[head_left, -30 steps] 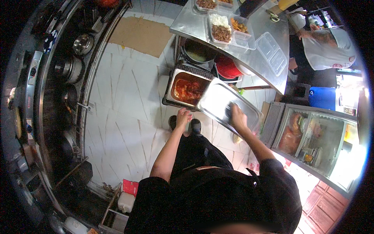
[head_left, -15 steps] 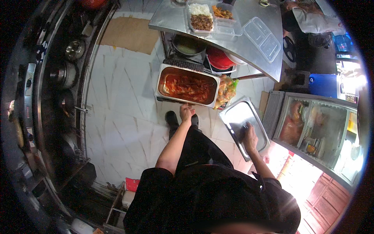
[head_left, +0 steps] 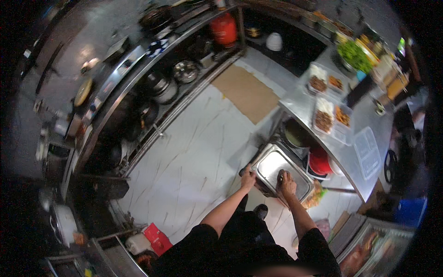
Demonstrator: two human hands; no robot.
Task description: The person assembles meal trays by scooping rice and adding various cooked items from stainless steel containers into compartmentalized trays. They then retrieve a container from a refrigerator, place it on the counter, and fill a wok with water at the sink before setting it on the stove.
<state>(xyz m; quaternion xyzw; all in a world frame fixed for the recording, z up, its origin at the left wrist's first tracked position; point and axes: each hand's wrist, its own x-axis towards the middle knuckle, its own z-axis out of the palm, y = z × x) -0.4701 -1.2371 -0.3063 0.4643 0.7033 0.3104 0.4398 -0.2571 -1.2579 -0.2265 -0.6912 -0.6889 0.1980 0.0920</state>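
A shiny steel lid (head_left: pixel 297 171) lies over the rectangular steel food pan (head_left: pixel 266 193), hiding the red saucy food. My right hand (head_left: pixel 288 184) is closed around the lid's dark handle. At the pan's left corner, my left hand (head_left: pixel 248 179) has its fingers curled on the rim, partly out of sight. Beside the pan's right end rests a clear plastic bag of food (head_left: pixel 315 195).
Under the steel table (head_left: pixel 300 102) stand a wok (head_left: pixel 295 134) and a red bowl (head_left: pixel 319 161). On it are filled meal trays (head_left: pixel 324 115) and an empty tray lid (head_left: pixel 367 152). Cardboard (head_left: pixel 247 94) covers some floor; a stove counter runs left, an open chest fridge (head_left: pixel 369 251) lower right.
My right hand has brought the lid from the right onto the pan, covering the food. My left hand has come to the pan's left corner. The view has turned and shifted.
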